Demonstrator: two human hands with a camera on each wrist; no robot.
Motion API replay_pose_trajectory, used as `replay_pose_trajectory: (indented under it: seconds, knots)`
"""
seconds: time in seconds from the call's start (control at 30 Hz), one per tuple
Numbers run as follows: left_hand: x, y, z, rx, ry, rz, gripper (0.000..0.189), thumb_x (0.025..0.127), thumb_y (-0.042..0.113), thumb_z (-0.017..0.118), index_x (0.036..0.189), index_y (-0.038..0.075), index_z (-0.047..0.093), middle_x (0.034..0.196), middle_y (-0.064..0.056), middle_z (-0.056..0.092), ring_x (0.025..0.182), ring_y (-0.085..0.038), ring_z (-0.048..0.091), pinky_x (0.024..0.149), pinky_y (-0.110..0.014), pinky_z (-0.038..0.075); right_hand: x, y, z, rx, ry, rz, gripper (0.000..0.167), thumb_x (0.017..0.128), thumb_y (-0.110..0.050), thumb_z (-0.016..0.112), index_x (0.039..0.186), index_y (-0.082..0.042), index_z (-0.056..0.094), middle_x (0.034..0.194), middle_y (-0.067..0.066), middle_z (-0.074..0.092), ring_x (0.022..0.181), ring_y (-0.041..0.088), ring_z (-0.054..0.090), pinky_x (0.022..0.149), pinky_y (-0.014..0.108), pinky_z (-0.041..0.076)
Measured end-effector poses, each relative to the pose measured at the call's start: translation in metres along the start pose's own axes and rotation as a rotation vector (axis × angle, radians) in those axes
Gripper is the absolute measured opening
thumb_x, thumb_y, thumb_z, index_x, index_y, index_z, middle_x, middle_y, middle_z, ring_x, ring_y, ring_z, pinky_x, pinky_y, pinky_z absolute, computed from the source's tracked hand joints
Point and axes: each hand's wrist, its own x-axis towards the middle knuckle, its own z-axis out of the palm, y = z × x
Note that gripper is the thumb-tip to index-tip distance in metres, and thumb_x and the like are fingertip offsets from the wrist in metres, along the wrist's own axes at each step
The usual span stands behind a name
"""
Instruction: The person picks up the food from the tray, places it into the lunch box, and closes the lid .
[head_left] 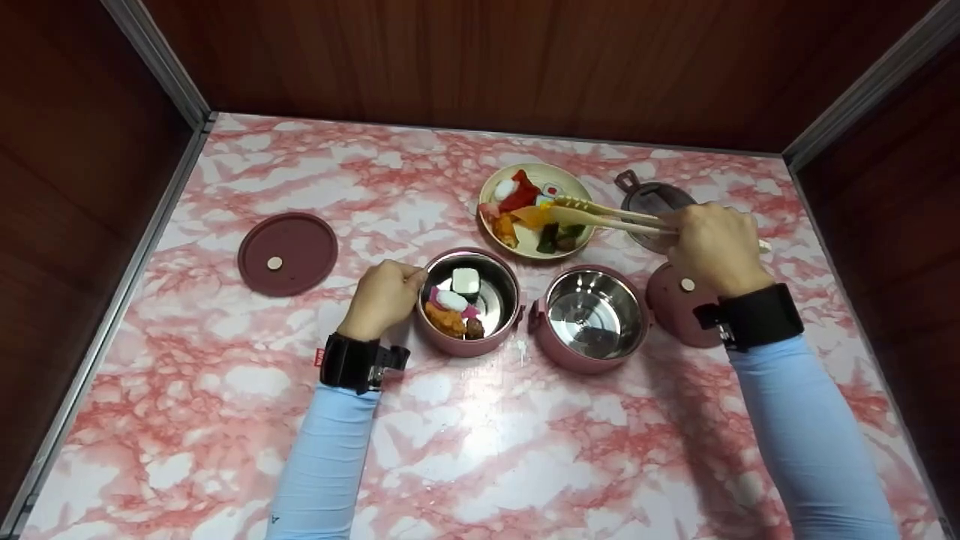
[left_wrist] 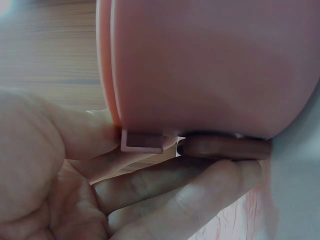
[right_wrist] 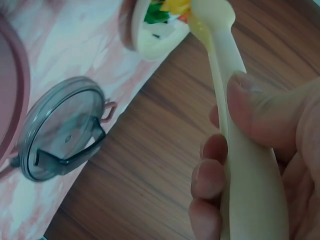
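Note:
My left hand (head_left: 382, 298) grips a pink lunch pot (head_left: 461, 346) at its left side, thumb at the rim and fingers against the brown side clip (left_wrist: 225, 148). Inside that pot lie a white-topped dark block (head_left: 466, 282), a white oval on a magenta piece (head_left: 451, 301), a fried orange-brown piece (head_left: 444, 321) and a small brown ball (head_left: 475, 328). My right hand (head_left: 720, 244) holds cream tongs (head_left: 626, 221), fingers wrapped round both arms. The tongs' tips reach over a cream plate (head_left: 528, 241) of toy food, beside a yellow-orange piece (head_left: 534, 217).
A second pink pot (head_left: 581, 362) with a bare steel inside stands right of the first. One pink lid (head_left: 292, 255) lies at left, another (head_left: 675, 315) under my right wrist. A clear grey lid (right_wrist: 70, 130) with a handle lies at back right. Wooden walls border the table.

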Motion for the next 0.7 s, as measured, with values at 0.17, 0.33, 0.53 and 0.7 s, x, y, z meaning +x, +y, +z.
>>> replay_pose_trajectory:
  seconds: [0.17, 0.33, 0.53, 0.7]
  knots:
    - [0.0, 0.0, 0.0, 0.006, 0.007, 0.015, 0.027, 0.102, 0.025, 0.056, 0.101, 0.01, 0.079, 0.066, -0.005, 0.061, 0.061, -0.02, 0.052, 0.061, -0.033, 0.043, -0.009, -0.006, -0.013, 0.114, -0.016, 0.079, 0.023, 0.082, -0.018, 0.074, 0.104, -0.013, 0.079, 0.085, 0.026, 0.068, 0.074, 0.049, 0.06, 0.056, 0.063, 0.041]
    - [-0.001, -0.002, -0.001, 0.012, 0.018, 0.022, 0.027, 0.101, 0.024, 0.056, 0.1, 0.01, 0.079, 0.067, -0.005, 0.061, 0.063, -0.02, 0.053, 0.063, -0.034, 0.043, -0.027, -0.025, -0.025, 0.225, -0.042, 0.072, 0.029, 0.086, -0.028, 0.077, 0.112, -0.015, 0.078, 0.083, 0.016, 0.07, 0.066, 0.034, 0.057, 0.053, 0.049, 0.038]
    - [-0.001, -0.002, -0.001, 0.011, 0.026, 0.024, 0.026, 0.101, 0.023, 0.056, 0.101, 0.01, 0.079, 0.072, -0.006, 0.065, 0.064, -0.02, 0.054, 0.064, -0.033, 0.043, -0.046, -0.058, -0.029, 0.212, -0.098, -0.03, 0.03, 0.083, -0.03, 0.079, 0.111, -0.018, 0.078, 0.076, 0.005, 0.071, 0.061, 0.024, 0.057, 0.049, 0.04, 0.04]
    - [0.0, -0.001, 0.001, 0.0, 0.013, 0.027, 0.026, 0.101, 0.022, 0.056, 0.101, 0.009, 0.079, 0.068, -0.006, 0.063, 0.061, -0.019, 0.052, 0.061, -0.033, 0.043, -0.053, -0.077, -0.027, 0.148, -0.104, -0.144, 0.033, 0.079, -0.028, 0.081, 0.109, -0.016, 0.078, 0.066, 0.0, 0.065, 0.055, 0.021, 0.054, 0.043, 0.039, 0.04]
